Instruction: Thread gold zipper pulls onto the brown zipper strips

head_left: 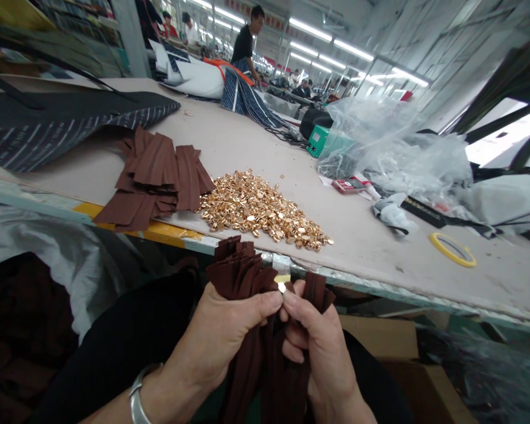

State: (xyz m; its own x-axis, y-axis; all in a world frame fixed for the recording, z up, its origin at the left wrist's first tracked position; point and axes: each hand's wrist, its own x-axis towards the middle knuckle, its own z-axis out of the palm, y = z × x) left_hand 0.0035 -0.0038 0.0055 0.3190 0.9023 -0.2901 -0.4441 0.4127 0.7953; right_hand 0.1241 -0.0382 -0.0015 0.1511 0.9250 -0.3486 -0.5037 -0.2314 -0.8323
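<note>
– What lies toward the near edge of the table (371,259), please?
– On the right part there is a yellow tape roll (446,252); a red packet (348,186) lies farther in.
– And toward the far edge?
– A green box (318,141) stands there, and clear plastic (406,144) is beside it. At the left end lies a dark striped sheet (66,132).

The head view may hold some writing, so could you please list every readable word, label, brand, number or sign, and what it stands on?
No text can be read.
Banner: characters, too blurred.
Patterned sheet: letter-like marks, too blurred.
Red packet: any print too small.
Gold pieces, brown strips: no text visible.
</note>
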